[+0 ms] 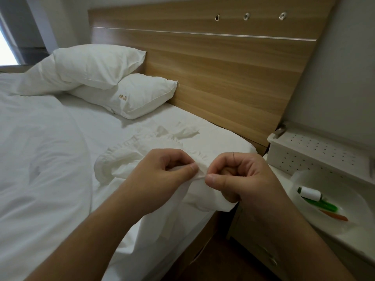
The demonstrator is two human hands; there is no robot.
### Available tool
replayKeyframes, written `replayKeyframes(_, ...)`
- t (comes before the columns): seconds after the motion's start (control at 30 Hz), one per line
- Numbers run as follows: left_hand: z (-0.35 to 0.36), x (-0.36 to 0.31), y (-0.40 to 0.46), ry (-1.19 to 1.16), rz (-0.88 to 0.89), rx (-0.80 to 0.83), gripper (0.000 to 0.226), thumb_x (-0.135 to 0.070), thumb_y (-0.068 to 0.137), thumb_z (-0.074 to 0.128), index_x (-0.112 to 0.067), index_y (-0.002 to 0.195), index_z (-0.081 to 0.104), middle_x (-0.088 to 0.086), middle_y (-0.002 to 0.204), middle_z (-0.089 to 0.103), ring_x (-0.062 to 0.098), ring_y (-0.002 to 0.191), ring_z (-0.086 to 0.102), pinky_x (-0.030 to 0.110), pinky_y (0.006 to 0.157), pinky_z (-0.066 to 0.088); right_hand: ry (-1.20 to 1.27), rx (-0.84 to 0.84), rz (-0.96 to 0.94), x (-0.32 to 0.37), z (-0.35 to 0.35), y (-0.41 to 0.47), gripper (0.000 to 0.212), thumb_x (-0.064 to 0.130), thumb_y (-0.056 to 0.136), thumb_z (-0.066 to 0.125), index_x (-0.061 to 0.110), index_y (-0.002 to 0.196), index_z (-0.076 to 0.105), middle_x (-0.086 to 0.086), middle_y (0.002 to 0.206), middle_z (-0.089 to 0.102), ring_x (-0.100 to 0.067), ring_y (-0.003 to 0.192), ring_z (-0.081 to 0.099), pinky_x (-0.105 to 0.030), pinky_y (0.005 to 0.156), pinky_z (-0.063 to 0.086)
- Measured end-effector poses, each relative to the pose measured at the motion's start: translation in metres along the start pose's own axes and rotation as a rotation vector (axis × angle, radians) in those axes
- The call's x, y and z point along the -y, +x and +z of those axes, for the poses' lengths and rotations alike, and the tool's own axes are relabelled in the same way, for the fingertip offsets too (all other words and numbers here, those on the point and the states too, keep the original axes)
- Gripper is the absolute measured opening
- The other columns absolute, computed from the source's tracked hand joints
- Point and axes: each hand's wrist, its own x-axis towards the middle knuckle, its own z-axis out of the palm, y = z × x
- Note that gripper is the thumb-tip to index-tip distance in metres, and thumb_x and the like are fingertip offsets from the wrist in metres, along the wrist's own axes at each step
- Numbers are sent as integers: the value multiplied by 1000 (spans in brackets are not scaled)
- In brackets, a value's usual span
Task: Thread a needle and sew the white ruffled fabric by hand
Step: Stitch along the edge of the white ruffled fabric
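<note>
The white ruffled fabric (129,157) lies bunched on the bed's near right corner, one part draped over the mattress edge. My left hand (164,175) pinches a fold of it between thumb and curled fingers. My right hand (235,175) pinches the same fold just to the right, thumb against forefinger. A thin dark needle (234,156) sticks up from between the right hand's curled fingers. No thread can be made out on it. A white thread spool (309,193) lies in a white bowl (345,224) on the right.
Two white pillows (97,65) and a duvet (36,155) cover the bed before a wooden headboard (223,63). The bowl also holds a green tool (322,203) and an orange one (334,216). Behind it on the nightstand stands a white perforated box (316,155).
</note>
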Motion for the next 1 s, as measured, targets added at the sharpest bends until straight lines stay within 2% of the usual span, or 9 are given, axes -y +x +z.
replayKeyframes(0.1, 0, 0, 0, -4, -7, -1, 16, -23, 98, 73, -26, 85, 81, 1, 82, 79, 18, 82, 75, 41, 81, 58, -30, 18, 21, 2, -3, 0, 17, 25, 85, 71, 11, 78, 76, -5, 52, 40, -18, 48, 31, -28, 47, 29)
replayKeyframes(0.23, -2, -3, -2, -17, -20, 7, 15, -25, 98, 73, -26, 86, 82, 0, 84, 79, 20, 86, 76, 43, 85, 59, -99, -228, 19, -5, -6, 5, 15, 25, 101, 63, 24, 94, 77, -1, 50, 41, -15, 45, 35, -28, 46, 31)
replayKeyframes(0.33, -4, -5, -4, -12, 10, 48, 13, -26, 101, 72, -25, 92, 82, 3, 87, 79, 29, 90, 76, 55, 88, 60, -195, -171, 33, -9, -1, 6, 19, 20, 101, 64, 34, 109, 74, -1, 50, 43, -13, 47, 39, -24, 46, 36)
replayKeyframes(0.43, -4, -6, -4, -1, 21, 67, 13, -30, 101, 72, -26, 93, 82, 3, 86, 79, 33, 89, 75, 59, 87, 59, -292, -154, 53, -12, 3, 8, 6, 28, 98, 68, 29, 100, 74, -8, 53, 53, -19, 49, 49, -23, 49, 40)
replayKeyframes(0.5, -4, -6, -4, 16, 2, 58, 15, -26, 101, 72, -25, 90, 82, 1, 84, 79, 26, 87, 76, 54, 87, 60, -325, -207, 66, -16, 1, 10, 10, 29, 97, 68, 23, 90, 72, -20, 61, 56, -27, 54, 50, -29, 51, 41)
replayKeyframes(0.6, -4, -5, -2, 41, -18, 47, 15, -27, 99, 72, -25, 89, 82, 1, 83, 79, 24, 86, 76, 53, 88, 60, -361, -277, 70, -17, -1, 11, 13, 29, 98, 68, 21, 87, 71, -21, 66, 59, -34, 64, 57, -32, 53, 48)
replayKeyframes(0.7, -3, -4, -2, 53, -20, 45, 16, -28, 100, 72, -26, 88, 82, 2, 84, 79, 25, 86, 76, 55, 88, 60, -402, -304, 68, -14, 0, 10, 4, 30, 99, 67, 27, 96, 67, -13, 64, 63, -30, 65, 61, -36, 49, 50)
replayKeyframes(0.83, -5, -4, -3, 58, -28, 31, 16, -28, 100, 70, -27, 89, 82, -2, 84, 80, 19, 85, 77, 53, 91, 61, -149, -312, 216, -9, -4, 14, 8, 27, 107, 51, 25, 101, 56, 7, 51, 45, -6, 42, 37, -23, 42, 32)
replayKeyframes(1.0, -7, -4, -2, 66, -27, 45, 18, -27, 102, 70, -29, 88, 82, -2, 84, 80, 21, 85, 77, 55, 91, 61, -234, -269, 172, -1, -1, 6, 22, 20, 106, 50, 16, 86, 56, 2, 57, 46, -11, 49, 37, -28, 48, 31)
